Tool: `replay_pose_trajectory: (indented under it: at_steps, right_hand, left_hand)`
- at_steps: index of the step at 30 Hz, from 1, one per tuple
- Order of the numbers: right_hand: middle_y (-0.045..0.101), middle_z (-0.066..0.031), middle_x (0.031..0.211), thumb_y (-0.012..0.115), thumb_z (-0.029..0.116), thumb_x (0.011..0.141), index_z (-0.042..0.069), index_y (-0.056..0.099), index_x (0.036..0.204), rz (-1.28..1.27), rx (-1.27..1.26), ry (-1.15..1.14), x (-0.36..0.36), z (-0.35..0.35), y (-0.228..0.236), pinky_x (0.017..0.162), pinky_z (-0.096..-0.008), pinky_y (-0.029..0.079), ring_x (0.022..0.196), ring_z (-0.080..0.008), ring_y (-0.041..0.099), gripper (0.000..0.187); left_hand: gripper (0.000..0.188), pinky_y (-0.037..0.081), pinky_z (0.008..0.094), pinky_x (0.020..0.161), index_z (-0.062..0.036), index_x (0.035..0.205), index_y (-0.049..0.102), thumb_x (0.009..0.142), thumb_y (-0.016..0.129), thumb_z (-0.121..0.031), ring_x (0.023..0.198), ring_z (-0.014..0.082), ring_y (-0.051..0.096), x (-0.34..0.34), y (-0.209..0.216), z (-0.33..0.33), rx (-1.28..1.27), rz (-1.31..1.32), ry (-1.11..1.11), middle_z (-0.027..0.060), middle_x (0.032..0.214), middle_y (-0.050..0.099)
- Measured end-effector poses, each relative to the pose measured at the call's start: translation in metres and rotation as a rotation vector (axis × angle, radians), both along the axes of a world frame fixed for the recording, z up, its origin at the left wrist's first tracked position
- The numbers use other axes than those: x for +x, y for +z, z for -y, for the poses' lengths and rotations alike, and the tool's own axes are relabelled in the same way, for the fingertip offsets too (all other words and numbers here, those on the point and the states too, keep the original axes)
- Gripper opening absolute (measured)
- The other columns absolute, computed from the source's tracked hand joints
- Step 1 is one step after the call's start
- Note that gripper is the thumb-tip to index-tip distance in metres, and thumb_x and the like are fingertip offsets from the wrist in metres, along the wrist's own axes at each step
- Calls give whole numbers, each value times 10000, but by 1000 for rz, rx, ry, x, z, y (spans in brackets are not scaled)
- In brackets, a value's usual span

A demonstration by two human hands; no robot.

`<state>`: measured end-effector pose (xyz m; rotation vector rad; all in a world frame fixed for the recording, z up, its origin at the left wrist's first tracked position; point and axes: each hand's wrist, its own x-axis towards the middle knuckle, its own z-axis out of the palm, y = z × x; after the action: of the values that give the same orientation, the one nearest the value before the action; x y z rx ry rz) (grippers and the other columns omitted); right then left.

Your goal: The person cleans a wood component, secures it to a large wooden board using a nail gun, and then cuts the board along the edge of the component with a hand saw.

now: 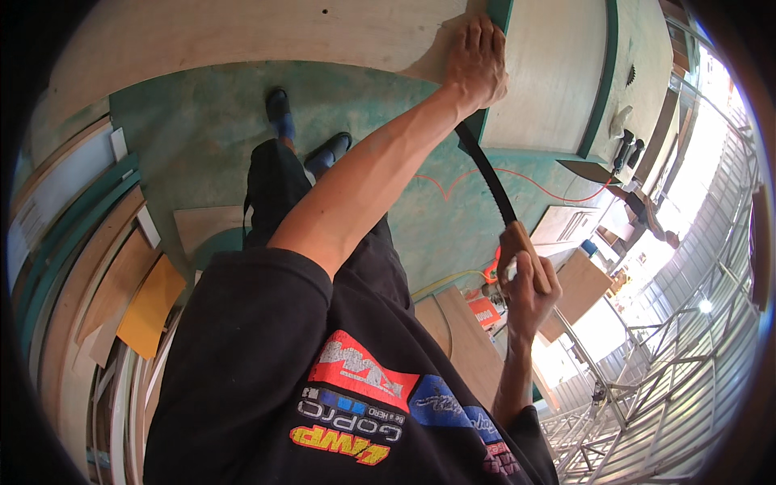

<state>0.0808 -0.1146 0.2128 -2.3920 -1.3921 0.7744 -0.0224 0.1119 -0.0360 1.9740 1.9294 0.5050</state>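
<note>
My right hand is wrapped around the wooden handle of a curved pruning saw. Its black toothed blade runs up and left to the edge of a large pale wooden board. The blade's far end passes close under my left wrist; whether the teeth touch the wood I cannot tell. My left hand lies on the board with its fingers stretched forward, beside a dark green strip. The strip is partly covered by this hand.
Boards and panels stand stacked at the left, with a yellow sheet among them. An orange cord trails over the green floor. A black-handled tool and a toothed disc lie at the far right. Metal framework rises at right.
</note>
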Motion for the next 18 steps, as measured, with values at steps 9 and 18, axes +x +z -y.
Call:
replay_pose_trajectory:
  at_steps: [9,18]
  right_hand:
    - [566,18,660,703,240,983,-15,664,906,-57,-31,-69,-16,-7,-1,483,-216,367,560,-42,496,270]
    - [570,18,650,703,272,988,-13,662,912,-14,-36,-57,-15,-6,-9,482,-204,384,551,-34,514,298]
  left_hand:
    - [785,272,492,1168,84,1514,315,956,521,-428,1438,392,325,0,-5,-1,26,-7,14,275,1584,310]
    - [759,269,500,1170,90,1508,330,971,494,-421,1441,405,313,1,-3,-2,15,-16,-1,282,1576,318]
